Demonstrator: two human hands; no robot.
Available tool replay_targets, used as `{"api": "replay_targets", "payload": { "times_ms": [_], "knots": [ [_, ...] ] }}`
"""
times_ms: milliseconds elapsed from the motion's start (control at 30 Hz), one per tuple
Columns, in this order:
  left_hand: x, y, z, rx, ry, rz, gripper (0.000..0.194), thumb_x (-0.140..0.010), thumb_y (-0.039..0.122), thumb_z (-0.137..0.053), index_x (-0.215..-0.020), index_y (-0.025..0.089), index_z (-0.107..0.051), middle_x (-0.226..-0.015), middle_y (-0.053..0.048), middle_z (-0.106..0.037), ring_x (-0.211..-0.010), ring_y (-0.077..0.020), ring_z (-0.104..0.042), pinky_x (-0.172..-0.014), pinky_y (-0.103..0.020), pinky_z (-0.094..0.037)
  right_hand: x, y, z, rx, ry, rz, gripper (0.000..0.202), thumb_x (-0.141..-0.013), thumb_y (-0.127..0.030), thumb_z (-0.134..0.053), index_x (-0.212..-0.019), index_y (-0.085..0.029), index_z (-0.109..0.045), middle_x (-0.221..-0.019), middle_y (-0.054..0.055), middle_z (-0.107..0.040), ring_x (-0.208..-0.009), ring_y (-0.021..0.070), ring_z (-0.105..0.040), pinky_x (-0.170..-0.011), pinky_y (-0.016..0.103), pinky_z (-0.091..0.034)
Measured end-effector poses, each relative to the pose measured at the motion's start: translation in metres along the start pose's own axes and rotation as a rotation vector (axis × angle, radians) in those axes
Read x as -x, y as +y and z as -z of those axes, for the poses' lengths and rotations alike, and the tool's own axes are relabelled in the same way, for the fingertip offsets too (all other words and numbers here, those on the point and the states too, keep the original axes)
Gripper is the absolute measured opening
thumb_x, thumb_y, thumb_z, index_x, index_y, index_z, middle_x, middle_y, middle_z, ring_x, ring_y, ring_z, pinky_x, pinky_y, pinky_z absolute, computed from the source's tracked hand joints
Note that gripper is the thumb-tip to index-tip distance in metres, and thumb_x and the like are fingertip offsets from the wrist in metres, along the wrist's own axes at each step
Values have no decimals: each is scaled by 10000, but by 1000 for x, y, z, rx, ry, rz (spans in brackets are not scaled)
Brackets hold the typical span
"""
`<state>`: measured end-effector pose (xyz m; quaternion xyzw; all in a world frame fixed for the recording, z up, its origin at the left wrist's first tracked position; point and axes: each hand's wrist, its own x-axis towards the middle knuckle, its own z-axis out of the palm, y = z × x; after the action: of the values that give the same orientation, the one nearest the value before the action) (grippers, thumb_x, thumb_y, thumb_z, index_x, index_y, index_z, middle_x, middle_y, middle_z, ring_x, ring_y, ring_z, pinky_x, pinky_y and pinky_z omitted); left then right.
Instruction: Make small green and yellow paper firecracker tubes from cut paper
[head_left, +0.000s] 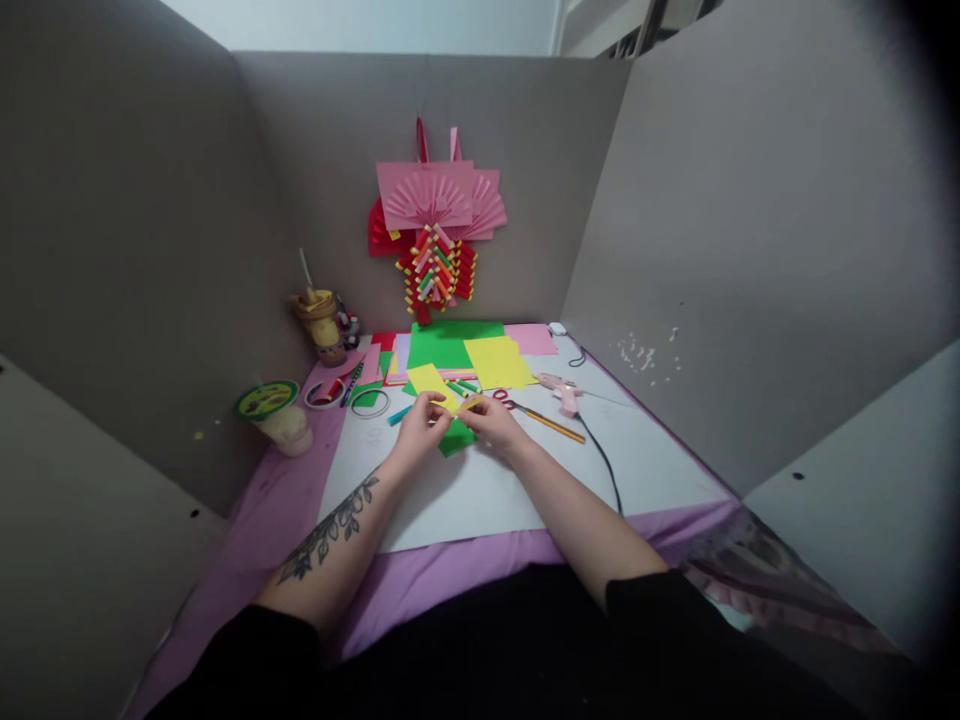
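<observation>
My left hand [424, 422] and my right hand [489, 420] meet near the middle of the white work surface [480, 495]. Both are closed, fingertips pinched, with a small yellow strip [471, 403] at the right fingertips. What the left fingers pinch is too small to make out. Just behind the left hand lies a yellow paper piece [427, 379]. Green paper [456, 438] lies beneath the hands, and small green rolls [466, 387] sit behind them. Red-handled scissors [502, 399] and a yellow pencil [555, 425] are right of my right hand.
A pink glue gun [568, 398] with a black cord lies at the right. Green sheets [457, 345] and yellow sheets [499, 362] lie at the back. Two cups [289, 425] [324, 330] and a tape roll [325, 393] stand left. Paper decorations [435, 200] hang on the grey partition.
</observation>
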<state>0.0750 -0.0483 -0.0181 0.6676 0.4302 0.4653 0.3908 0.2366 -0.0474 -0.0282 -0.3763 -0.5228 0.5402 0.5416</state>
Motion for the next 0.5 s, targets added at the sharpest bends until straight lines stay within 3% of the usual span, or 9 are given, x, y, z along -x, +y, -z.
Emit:
{"api": "replay_targets", "payload": {
  "times_ms": [167,333,400,500],
  "knots": [
    [0,1,0,93,-22,55,349,-688,252,-622,-999,194,-476,-690,38,-591,-638,-112,-560,-623,-221,-410,1,0,0,-18,0,38,230,-606,-334,-798,-671,-197,-625,-598,-33,-558,-536,101,-473,-517,227,-354],
    [2,10,1,388,-123,298,349,-622,243,-666,-909,190,-474,-618,67,-532,-504,-76,-490,-569,-223,-430,4,-2,0,-98,-126,42,394,-547,-278,-834,-902,-220,-673,-800,-6,-652,-709,142,-602,-660,260,-464],
    [3,15,2,445,-140,356,336,-614,235,-676,-888,184,-489,-619,61,-524,-508,-71,-485,-566,-222,-441,4,-2,0,-61,-157,40,305,-566,-293,-823,-820,-203,-681,-780,10,-659,-709,155,-607,-672,280,-469],
    [4,18,3,427,-136,363,308,-630,261,-686,-873,179,-515,-670,32,-552,-560,-84,-521,-575,-226,-458,2,-1,1,4,-70,67,195,-600,-306,-797,-699,-196,-670,-702,15,-645,-667,160,-585,-660,295,-455]
  ]
}}
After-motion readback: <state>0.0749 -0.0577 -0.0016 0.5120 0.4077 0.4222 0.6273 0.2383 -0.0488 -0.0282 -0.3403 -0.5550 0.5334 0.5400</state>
